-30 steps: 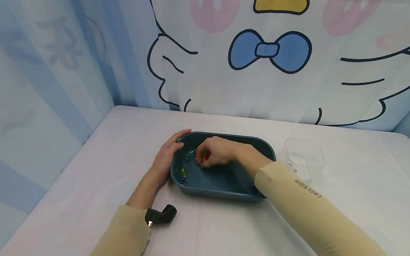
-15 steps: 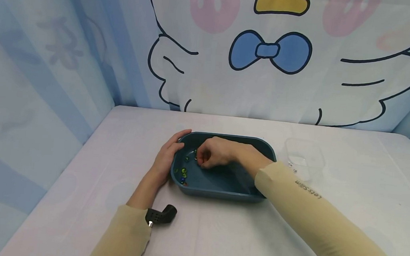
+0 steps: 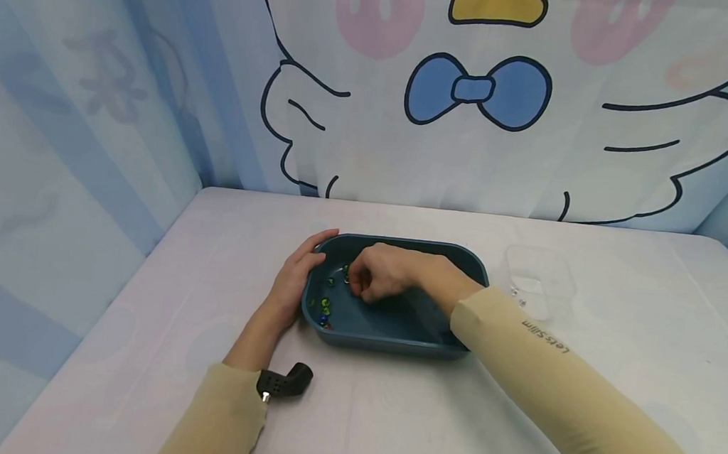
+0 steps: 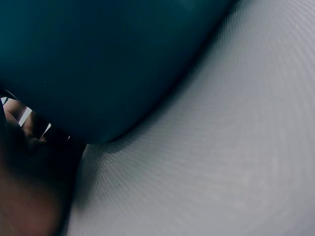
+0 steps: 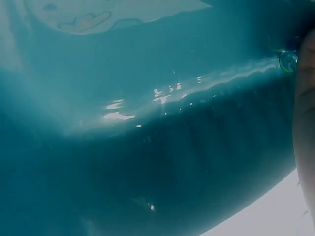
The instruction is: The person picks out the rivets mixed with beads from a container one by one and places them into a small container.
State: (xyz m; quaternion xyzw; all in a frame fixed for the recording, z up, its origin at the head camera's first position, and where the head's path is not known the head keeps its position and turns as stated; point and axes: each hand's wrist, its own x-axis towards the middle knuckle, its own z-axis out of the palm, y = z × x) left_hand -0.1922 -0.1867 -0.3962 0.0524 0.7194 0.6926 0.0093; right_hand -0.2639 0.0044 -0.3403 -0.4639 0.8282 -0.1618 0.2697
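A dark teal rectangular tray (image 3: pixel 393 345) lies on the table with several small glass marbles (image 3: pixel 326 302) along its left side. My left hand (image 3: pixel 289 278) grips the tray's left end, with the thumb over the rim and the fingers along the outside. Inside the tray, my right hand (image 3: pixel 381 275) reaches down with curled fingers, thumb and forefinger tips close together. A green and blue marble (image 5: pixel 288 61) shows right at the edge of that hand in the right wrist view. The fingertips are mostly hidden, and I cannot tell whether they hold a marble.
A clear plastic box (image 3: pixel 539 280) stands right of the tray, with a few small shiny bits at its near left side. White cloth covers the table (image 3: pixel 400 415). A patterned curtain (image 3: pixel 471 164) hangs behind it. A black wrist mount (image 3: pixel 288 380) juts from the left wrist.
The right hand's fingertips have shifted slightly within the tray. The left hand, the tray and the visible marbles stay where they were.
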